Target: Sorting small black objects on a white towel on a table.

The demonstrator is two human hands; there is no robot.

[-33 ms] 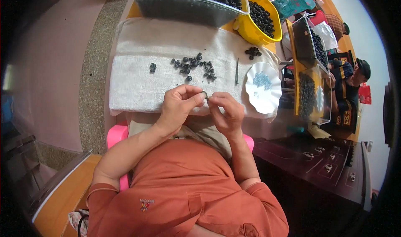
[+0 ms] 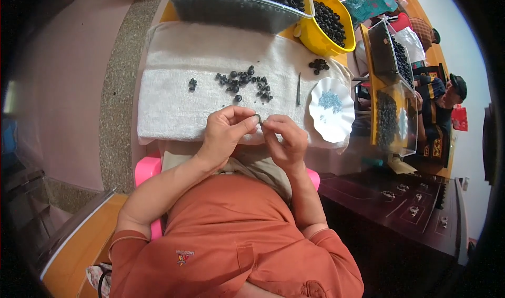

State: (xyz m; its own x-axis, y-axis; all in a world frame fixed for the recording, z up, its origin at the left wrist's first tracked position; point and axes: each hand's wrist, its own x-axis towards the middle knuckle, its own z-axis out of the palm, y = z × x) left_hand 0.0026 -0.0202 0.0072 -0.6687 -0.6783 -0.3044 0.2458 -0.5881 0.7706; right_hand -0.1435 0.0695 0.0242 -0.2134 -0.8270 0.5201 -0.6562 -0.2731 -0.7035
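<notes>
The left hand (image 2: 225, 130) and the right hand (image 2: 284, 137) meet fingertip to fingertip over the near edge of a white towel (image 2: 168, 109). Between the thumbs and forefingers of both hands sits one small dark piece (image 2: 258, 119), pinched from both sides; its exact shape is too small to tell. Both hands are closed on this piece, with the remaining fingers curled inward.

Just beyond the hands, a loose cluster of small dark rings (image 2: 244, 82) lies scattered on the towel. A few more rings (image 2: 192, 83) lie apart to the left, and another small group (image 2: 318, 64) lies toward the far right corner. A thin dark tool (image 2: 298, 89) lies on the towel between the main cluster and a white scalloped plate (image 2: 331, 127), which holds a patch of tiny pale blue parts (image 2: 330, 101).

At the far edge stand a clear plastic bin (image 2: 231, 9) and a yellow bowl (image 2: 315, 38), both filled with dark rings. A pink stool (image 2: 147, 169) shows beneath the person.
</notes>
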